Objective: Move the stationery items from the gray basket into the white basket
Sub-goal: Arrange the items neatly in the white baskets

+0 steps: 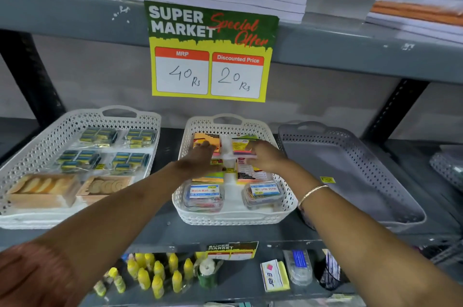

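Observation:
A white basket [286,202] stands in the middle of the shelf, holding sticky-note packs and two clear boxes of clips [203,197]. To its right the gray basket [350,171] has nothing visible inside it. My left hand [200,156] lies flat on the left column of sticky-note packs inside the white basket. My right hand [263,156] is closed on a pack of pink and yellow sticky notes [244,150] over the far right part of that basket.
A second, wider white basket [32,146] at the left holds eraser packs and wooden boxes. A price sign [211,52] hangs from the shelf above, under paper stacks. On the lower shelf are yellow glue bottles [152,274] and small packets. Another gray basket's edge [448,169] shows far right.

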